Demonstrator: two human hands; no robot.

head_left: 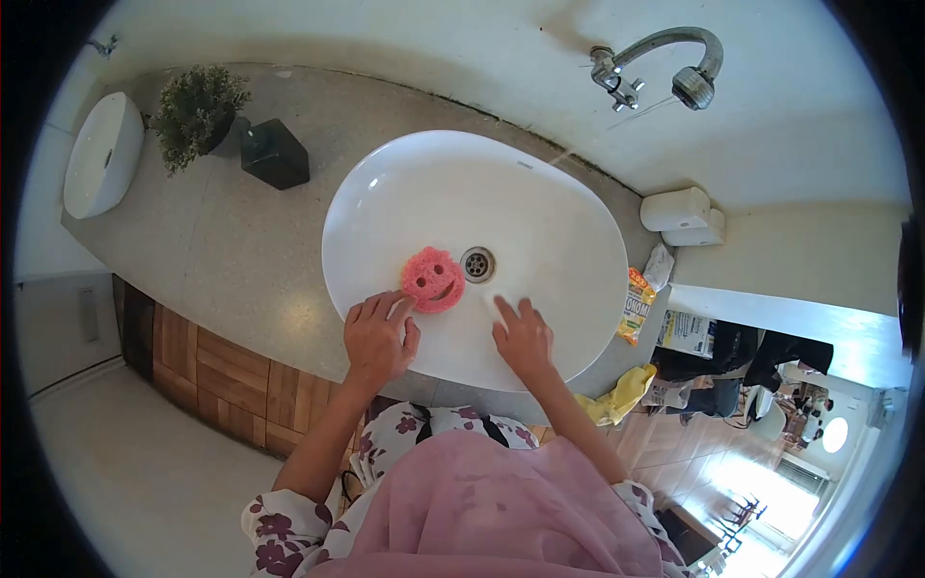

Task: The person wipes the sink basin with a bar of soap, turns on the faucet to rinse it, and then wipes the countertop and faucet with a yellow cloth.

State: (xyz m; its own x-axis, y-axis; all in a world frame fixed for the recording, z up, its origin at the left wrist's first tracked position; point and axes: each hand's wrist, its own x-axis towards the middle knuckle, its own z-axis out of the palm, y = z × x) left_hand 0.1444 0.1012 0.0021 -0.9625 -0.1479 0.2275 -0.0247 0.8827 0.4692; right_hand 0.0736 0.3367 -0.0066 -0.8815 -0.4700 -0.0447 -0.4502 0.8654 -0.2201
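A round pink smiley-face sponge [433, 280] lies in the white oval basin [568, 222], just left of the metal drain [477, 265]. My left hand [379, 339] is at the near left rim, its fingers loosely bent and the thumb apart. Its fingertips reach the lower left edge of the sponge but are not wrapped round it. To the right, my right hand [524, 339] hovers over or rests on the near side of the basin, fingers spread, holding nothing.
A chrome faucet [665, 63] juts from the wall above. On the counter [241, 289] stand a dark bottle [277, 154], a potted plant [198, 111] and a second basin [104, 156]. A yellow packet [635, 306], yellow cloth [620, 395] and white containers [677, 214] are at the right.
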